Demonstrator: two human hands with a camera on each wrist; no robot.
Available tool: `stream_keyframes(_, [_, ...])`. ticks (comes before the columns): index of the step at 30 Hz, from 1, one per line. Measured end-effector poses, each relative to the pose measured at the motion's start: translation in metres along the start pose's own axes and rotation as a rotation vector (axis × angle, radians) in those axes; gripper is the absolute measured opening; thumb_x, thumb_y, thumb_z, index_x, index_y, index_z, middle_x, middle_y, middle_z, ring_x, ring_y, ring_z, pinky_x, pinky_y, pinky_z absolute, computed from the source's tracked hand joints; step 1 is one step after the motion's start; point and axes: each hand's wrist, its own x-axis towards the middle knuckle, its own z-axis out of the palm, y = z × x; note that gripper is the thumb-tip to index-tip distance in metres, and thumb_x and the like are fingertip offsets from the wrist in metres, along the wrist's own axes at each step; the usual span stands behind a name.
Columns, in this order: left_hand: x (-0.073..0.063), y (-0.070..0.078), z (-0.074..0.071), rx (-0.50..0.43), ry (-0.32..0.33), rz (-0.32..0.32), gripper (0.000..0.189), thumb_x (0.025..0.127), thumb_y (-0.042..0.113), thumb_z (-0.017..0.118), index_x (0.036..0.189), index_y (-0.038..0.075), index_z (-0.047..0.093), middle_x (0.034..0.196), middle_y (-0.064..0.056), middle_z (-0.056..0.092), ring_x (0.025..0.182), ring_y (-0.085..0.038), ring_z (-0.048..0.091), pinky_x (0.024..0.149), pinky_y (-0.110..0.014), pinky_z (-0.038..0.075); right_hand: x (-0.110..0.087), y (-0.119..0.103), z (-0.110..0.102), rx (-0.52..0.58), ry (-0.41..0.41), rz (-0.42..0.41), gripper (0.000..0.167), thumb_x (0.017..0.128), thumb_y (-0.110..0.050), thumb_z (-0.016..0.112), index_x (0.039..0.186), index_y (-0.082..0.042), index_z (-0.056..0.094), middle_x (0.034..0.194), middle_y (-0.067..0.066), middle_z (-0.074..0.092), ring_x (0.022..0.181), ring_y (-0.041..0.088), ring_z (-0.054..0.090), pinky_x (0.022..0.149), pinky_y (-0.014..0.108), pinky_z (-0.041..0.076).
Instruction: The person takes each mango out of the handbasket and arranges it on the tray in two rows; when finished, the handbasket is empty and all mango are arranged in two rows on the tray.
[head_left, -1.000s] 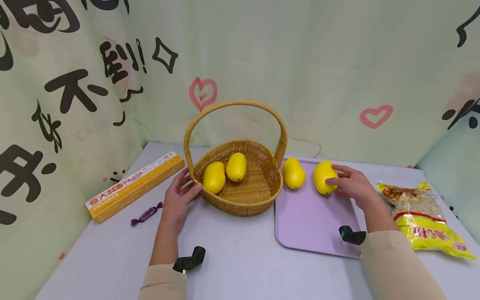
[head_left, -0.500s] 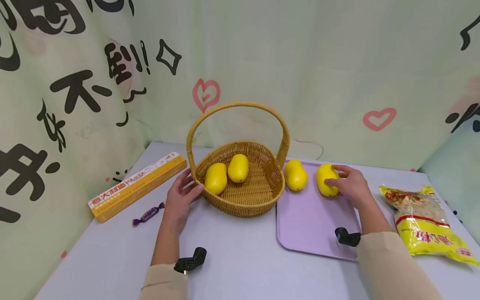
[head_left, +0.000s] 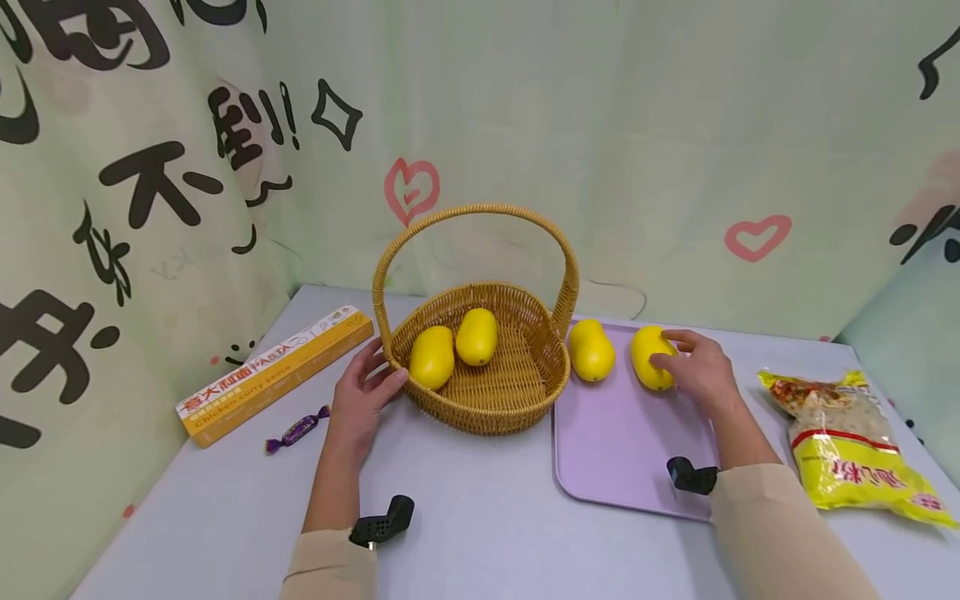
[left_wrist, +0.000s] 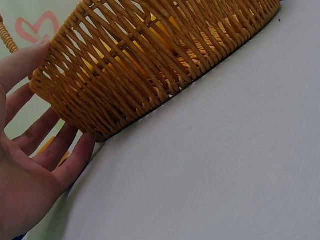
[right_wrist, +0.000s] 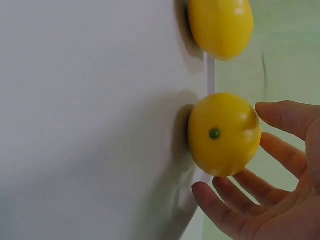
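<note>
A wicker basket (head_left: 487, 417) with a tall arched handle stands mid-table and holds two yellow oblong fruits (head_left: 432, 358). My left hand (head_left: 363, 400) holds its left side, thumb at the rim and fingers spread along the outer wall. On a lilac tray (head_left: 630, 450) right of it lie two more such fruits. My right hand (head_left: 701, 371) holds the right-hand one (head_left: 649, 358) between thumb and fingers, low at the tray. The right wrist view shows its end with a green spot, thumb on one side. The other tray fruit (head_left: 592, 352) lies beside the basket.
A long orange pasta box (head_left: 277, 375) lies at the left, with a purple-wrapped candy (head_left: 297, 430) in front of it. At the far right is a yellow-and-clear food bag (head_left: 851, 450). A printed curtain (head_left: 637, 167) hangs behind the table.
The view has shifted slightly. My right hand and the fruit it holds have edged a little left toward the other tray fruit. My left hand stays on the basket.
</note>
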Motion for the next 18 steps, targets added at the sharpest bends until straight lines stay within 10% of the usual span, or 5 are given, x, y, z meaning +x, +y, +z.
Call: stream_keyframes(18, [0.0,-0.001,0.0,0.01,0.0,0.007,0.071,0.097,0.022,0.074,0.158,0.035,0.041,0.158,-0.002,0.046,0.144,-0.024,0.049,0.113,-0.038,0.048,-0.012,-0.017,-0.004,-0.045,0.06,-0.095,0.064,0.101,-0.021,0.059,0.159,-0.004,0.036,0.157,0.036,0.034,0.138,0.054,0.037,0.113,0.062,0.045])
